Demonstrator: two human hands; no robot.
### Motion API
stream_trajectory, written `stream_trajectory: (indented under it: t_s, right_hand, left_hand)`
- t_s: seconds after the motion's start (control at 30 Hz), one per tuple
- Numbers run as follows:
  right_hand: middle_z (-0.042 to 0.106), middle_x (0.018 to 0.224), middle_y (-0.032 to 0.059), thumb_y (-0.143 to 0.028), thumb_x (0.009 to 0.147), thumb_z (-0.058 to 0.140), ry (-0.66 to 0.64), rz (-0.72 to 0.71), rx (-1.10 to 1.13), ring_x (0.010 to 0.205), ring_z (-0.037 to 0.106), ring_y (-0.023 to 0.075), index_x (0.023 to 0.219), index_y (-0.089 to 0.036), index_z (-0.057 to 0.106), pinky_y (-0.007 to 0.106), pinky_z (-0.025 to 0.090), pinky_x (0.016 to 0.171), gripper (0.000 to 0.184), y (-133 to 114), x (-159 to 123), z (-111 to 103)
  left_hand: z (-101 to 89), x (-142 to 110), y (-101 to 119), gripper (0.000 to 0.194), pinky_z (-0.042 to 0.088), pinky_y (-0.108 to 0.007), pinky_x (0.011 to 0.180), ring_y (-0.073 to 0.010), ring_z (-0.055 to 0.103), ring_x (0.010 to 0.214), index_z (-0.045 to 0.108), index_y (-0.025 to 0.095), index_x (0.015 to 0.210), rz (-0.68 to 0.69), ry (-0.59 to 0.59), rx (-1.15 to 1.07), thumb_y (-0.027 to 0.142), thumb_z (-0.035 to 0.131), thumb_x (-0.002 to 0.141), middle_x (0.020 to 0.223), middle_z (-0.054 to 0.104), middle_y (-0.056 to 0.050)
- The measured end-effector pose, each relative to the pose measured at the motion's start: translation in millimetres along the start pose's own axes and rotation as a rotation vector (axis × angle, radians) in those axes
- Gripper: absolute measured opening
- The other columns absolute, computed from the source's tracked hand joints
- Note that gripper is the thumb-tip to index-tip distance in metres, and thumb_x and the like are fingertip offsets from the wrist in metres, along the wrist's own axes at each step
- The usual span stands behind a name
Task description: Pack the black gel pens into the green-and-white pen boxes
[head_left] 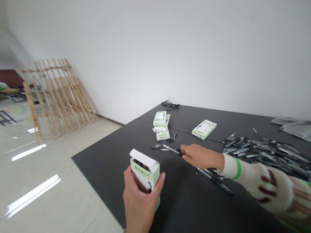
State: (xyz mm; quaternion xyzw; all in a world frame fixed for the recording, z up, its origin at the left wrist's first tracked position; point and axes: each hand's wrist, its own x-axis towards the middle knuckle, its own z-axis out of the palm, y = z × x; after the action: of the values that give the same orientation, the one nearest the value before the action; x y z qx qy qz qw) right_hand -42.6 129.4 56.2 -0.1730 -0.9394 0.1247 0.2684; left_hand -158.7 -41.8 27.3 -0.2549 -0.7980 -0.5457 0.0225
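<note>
My left hand [142,200] is wrapped round a white and green pen box [143,172], held upright with its top flap raised. Dark shapes show inside its mouth, too shadowed to make out fully. To the right, my right hand [194,155] is closed on a pen [172,149] with a clear barrel, which points left over the table. Just beyond that pen lie a few loose pens [165,142]. Below my right wrist more pens [215,181] lie on the black tabletop, partly hidden by my hand and sleeve.
Several pen boxes [160,124] are stacked unevenly at the back, and one more box [204,129] lies flat right of them. A large heap of pens [264,153] spreads on the right, near clear plastic bags [296,127]. A black cable [170,105] lies by the wall.
</note>
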Motion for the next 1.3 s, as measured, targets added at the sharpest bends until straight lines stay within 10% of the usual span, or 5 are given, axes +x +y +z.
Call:
stream_trajectory:
  t_s: [0.17, 0.3, 0.57, 0.93, 1.3]
  right_hand:
    - [0.065, 0.069, -0.0016, -0.024, 0.089, 0.052, -0.031, 0.022, 0.166, 0.06, 0.059, 0.0123, 0.076, -0.02, 0.066, 0.022, 0.042, 0.052, 0.019, -31.1, 16.9, -98.8]
    - [0.056, 0.053, -0.0056, -0.026, 0.083, 0.063, -0.046, 0.041, 0.271, 0.044, 0.047, 0.0089, 0.07, -0.023, 0.067, 0.018, 0.032, 0.036, 0.014, -63.6, 6.7, -136.7]
    - [0.043, 0.041, -0.0065, -0.018, 0.072, 0.061, -0.224, 0.08, 0.112, 0.034, 0.033, 0.0068, 0.053, -0.023, 0.056, 0.02, 0.021, 0.03, 0.02, -82.3, 2.0, -129.5]
    - [0.04, 0.039, -0.0066, -0.018, 0.073, 0.064, -0.125, 0.018, -0.035, 0.032, 0.028, 0.0057, 0.054, -0.021, 0.052, 0.022, 0.017, 0.031, 0.022, -77.1, -3.0, -142.5]
    - [0.062, 0.085, 0.0046, -0.016, 0.094, 0.048, -0.19, -0.19, -0.137, 0.073, 0.058, 0.0191, 0.089, -0.017, 0.056, 0.03, 0.043, 0.061, 0.009, -94.2, -14.6, -93.2]
  left_hand:
    - [4.1, -4.8, 3.3, 0.068, 0.049, -0.035, 0.063, -0.0224, 0.059, 0.069, 0.051, 0.02, 0.108, 0.025, 0.021, 0.03, 0.062, 0.072, 0.059, 0.082, 0.059, -0.001]
    - [7.4, -15.0, 8.5, 0.07, 0.049, -0.032, 0.059, -0.0202, 0.058, 0.063, 0.052, 0.02, 0.111, 0.042, 0.033, 0.047, 0.063, 0.071, 0.059, 0.077, 0.058, 0.0]
    - [12.9, -35.7, 10.7, 0.064, 0.052, -0.033, 0.062, -0.0195, 0.06, 0.064, 0.053, 0.019, 0.112, 0.183, 0.032, 0.027, 0.053, 0.073, 0.062, 0.082, 0.061, -0.002]
    - [17.6, -44.5, 9.3, 0.061, 0.053, -0.04, 0.077, -0.0264, 0.065, 0.083, 0.05, 0.021, 0.11, 0.279, -0.014, 0.027, 0.049, 0.075, 0.061, 0.093, 0.063, -0.006]
    - [21.3, -53.4, 28.7, 0.056, 0.052, -0.035, 0.065, -0.0248, 0.065, 0.076, 0.054, 0.021, 0.11, 0.165, -0.047, -0.047, 0.048, 0.068, 0.063, 0.091, 0.065, -0.005]
